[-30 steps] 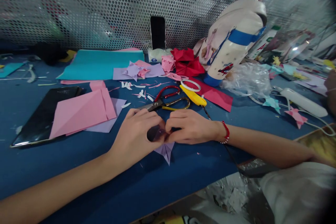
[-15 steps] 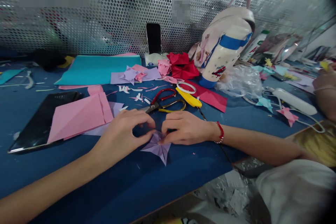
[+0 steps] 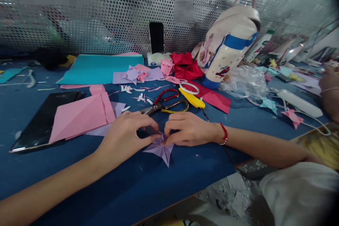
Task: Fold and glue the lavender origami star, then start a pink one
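A purple folded paper star (image 3: pixel 162 151) rests on the blue table between my hands, its points spread toward me. With thumb and fingertips, my left hand (image 3: pixel 129 130) pinches the star's far left side. My right hand (image 3: pixel 188 129), a red beaded bracelet at its wrist, grips the far right side with bent fingers. The fingertips cover the star's upper points. Just beyond my hands lie scissors (image 3: pixel 157 107) with red and yellow handles, their blade tips partly behind my left hand. A yellow cutter (image 3: pixel 193 99) is beside them.
Pink paper (image 3: pixel 82 116) overlaps a black tablet-like device (image 3: pixel 34 123) on the left. Teal sheets (image 3: pixel 103 69), paper scraps, a phone (image 3: pixel 156 38) and red folded paper (image 3: pixel 185 66) lie farther back. A bottle (image 3: pixel 225 60) leans by a bag. Another person's hand (image 3: pixel 329 81) is at far right.
My fingers have shifted very slightly at the star's far points, still pinching it. The whole view has moved a little, so everything sits slightly farther right.
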The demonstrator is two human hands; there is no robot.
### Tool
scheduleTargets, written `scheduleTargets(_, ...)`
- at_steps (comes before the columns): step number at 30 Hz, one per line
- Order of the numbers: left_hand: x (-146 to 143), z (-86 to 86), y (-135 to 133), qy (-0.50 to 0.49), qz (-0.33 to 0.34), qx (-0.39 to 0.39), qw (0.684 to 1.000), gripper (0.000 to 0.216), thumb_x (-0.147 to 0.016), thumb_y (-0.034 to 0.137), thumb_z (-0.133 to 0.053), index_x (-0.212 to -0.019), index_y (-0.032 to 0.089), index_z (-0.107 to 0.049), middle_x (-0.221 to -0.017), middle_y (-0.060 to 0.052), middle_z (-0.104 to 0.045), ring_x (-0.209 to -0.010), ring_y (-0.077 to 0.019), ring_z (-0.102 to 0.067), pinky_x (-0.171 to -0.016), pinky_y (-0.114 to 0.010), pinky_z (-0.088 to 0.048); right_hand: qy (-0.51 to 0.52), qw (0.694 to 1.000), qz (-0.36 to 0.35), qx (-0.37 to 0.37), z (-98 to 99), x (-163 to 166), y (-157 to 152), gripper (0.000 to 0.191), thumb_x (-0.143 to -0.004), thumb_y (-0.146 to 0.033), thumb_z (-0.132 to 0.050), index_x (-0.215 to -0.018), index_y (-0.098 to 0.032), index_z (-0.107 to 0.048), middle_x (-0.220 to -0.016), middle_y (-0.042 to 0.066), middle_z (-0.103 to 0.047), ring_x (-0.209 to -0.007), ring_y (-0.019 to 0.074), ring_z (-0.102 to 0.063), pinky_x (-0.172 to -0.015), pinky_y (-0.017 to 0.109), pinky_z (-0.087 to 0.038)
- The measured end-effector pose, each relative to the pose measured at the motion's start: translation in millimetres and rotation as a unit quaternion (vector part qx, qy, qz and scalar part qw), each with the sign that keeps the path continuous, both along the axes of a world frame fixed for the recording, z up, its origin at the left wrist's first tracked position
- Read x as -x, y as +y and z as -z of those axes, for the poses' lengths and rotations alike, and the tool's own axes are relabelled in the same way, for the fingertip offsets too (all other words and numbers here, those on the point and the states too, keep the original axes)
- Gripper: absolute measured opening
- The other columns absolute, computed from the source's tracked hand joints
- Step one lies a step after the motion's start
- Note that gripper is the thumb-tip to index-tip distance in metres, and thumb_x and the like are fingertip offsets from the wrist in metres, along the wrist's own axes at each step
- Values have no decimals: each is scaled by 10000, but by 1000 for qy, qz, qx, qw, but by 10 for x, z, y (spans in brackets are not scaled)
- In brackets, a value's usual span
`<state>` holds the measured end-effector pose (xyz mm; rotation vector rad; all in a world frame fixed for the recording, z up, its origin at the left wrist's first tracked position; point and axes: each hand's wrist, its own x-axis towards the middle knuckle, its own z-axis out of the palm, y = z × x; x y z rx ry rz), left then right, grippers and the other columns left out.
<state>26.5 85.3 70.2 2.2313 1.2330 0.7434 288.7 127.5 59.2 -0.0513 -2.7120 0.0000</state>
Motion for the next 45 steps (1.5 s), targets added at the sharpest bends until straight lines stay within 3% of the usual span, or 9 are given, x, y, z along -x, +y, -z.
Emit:
scheduleTargets(7,-164,75,-42,13,-18,17,1000,56,-787,284,-730,-841,271,-719,-817,67,-744,-822,-197,-649,-834,-383,-321,-1,1000,2,3,-1,10,-6,263,-1155,-200,-557,-1044,-244,-792,-992,33,-668,-879,171,-513,-795,299,-418)
scheduleTargets(12,-204,89,-58,15,-35,23,999,65,-785,302,-707,-836,264,-695,-825,62,-735,-850,-214,-638,-855,-402,-291,8,1000,1,4,-6,22,-12,279,-1154,-180,-542,-1039,-240,-788,-978,29,-680,-864,170,-505,-782,303,-418)
scheduleTargets(32,-266,125,-164,-19,-40,37,998,138,-790,232,-579,-882,273,-674,-915,71,-758,-907,-206,-664,-937,-438,-319,26,999,-8,24,-1,9,-24,232,-1138,-157,-564,-1066,-219,-776,-999,29,-683,-891,178,-508,-796,312,-420)
scheduleTargets(45,-160,60,-61,-55,-54,81,994,45,-798,298,-698,-775,298,-737,-801,64,-787,-813,-216,-667,-918,-447,-403,16,998,-5,66,-5,-40,-32,236,-1127,-139,-575,-1140,-207,-800,-1040,47,-696,-870,177,-520,-772,323,-428)
